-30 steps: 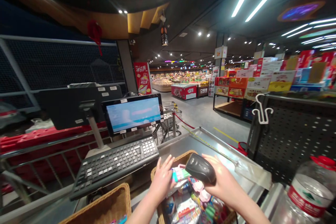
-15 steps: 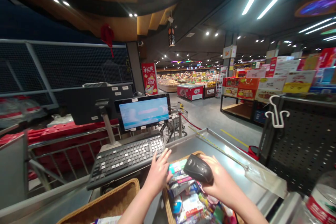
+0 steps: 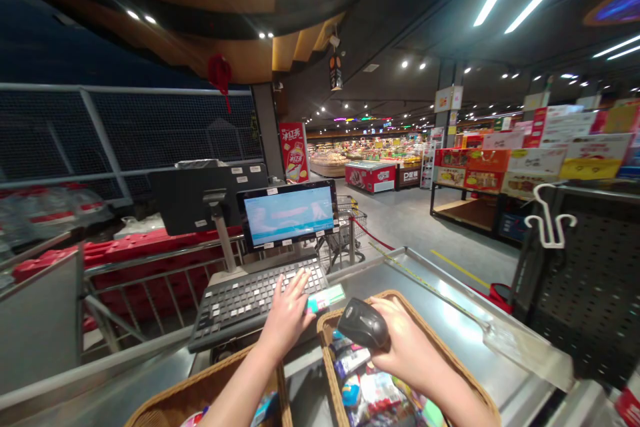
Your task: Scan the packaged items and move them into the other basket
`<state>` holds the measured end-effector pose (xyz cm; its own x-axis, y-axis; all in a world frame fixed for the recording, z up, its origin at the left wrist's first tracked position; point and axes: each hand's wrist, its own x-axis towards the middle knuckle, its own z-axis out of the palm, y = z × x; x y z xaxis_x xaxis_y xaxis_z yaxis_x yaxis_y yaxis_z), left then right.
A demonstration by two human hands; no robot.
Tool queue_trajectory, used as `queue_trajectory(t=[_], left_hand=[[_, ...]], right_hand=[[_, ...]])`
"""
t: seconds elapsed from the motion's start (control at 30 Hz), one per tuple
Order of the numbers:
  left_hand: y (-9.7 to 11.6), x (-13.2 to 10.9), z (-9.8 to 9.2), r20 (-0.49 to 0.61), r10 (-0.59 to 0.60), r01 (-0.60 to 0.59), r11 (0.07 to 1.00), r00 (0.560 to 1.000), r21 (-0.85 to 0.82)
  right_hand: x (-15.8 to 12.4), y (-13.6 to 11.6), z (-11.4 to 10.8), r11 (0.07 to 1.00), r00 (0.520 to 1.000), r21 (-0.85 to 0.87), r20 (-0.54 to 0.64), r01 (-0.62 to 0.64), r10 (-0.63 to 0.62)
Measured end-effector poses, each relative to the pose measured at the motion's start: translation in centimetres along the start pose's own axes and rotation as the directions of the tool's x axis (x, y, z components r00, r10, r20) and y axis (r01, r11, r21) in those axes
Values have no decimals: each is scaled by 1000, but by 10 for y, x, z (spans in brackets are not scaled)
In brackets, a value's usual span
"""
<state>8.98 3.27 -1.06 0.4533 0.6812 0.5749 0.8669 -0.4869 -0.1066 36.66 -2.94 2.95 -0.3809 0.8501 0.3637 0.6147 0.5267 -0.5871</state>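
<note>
Bottom left: woven wicker basket (image 3: 205,387), black keyboard (image 3: 240,300) just beyond it. The left hand (image 3: 287,317) is over the keyboard's right end, fingers splayed, gripping a small green-and-white packet (image 3: 326,297) on the thumb side. The right hand (image 3: 407,350) is clenched round a black handheld barcode scanner (image 3: 363,324), above a 2nd wicker basket (image 3: 440,343) of snack packs on the steel bench (image 3: 450,300).

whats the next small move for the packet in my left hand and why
Probably lower the packet into the left basket: the left hand holds it over the keyboard edge, clear of the scanner in the right hand, and that basket lies just below the forearm.
</note>
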Motion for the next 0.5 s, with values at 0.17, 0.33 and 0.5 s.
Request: queue_trajectory(t=[0.17, 0.33, 0.5], left_hand=[[-16, -11, -10, -19, -18, 19, 999, 1000, 47], [-27, -23, -17, -39, -32, 34, 997, 999, 64], [-34, -30, -24, -32, -50, 53, 996, 998, 71]], right_hand=[[5, -14, 8, 1000, 1000, 0, 31, 1, -1], [9, -22, 18, 1000, 999, -28, 40, -5, 6], [10, -30, 24, 999, 999, -52, 51, 4, -2]])
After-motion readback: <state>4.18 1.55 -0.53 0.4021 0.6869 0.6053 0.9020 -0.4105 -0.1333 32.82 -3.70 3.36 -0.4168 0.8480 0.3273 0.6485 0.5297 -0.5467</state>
